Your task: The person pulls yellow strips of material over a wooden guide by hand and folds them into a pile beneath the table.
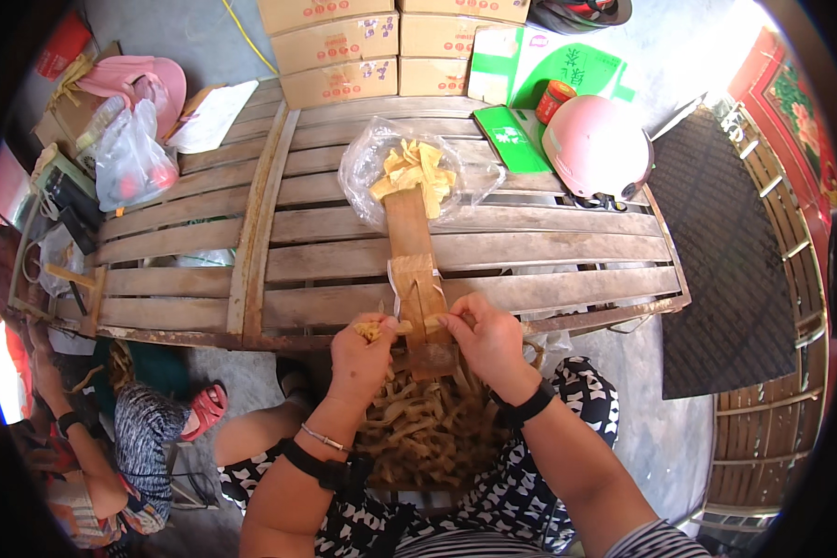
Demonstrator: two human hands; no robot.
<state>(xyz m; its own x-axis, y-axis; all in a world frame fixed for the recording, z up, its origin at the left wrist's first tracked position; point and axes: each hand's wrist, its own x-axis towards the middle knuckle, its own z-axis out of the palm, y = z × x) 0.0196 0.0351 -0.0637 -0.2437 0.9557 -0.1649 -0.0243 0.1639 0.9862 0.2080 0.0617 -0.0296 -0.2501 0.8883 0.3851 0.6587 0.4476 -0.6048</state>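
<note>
Left hand (358, 361), frame center: grip narrow, pinching yellow strips (369, 330). Right hand (482, 337), just right of it: grip also narrow, fingertips on a strip end; can't tell if same piece. Strips sit at the near end of a wood board (409, 228), which lies on the slatted table (344, 251) and juts past its edge. Brown strip pile (423, 432) below, lower center. Yellow sheets (414, 167) in clear bag (355, 177), upper center. Pink helmet (595, 144) upper right.
</note>
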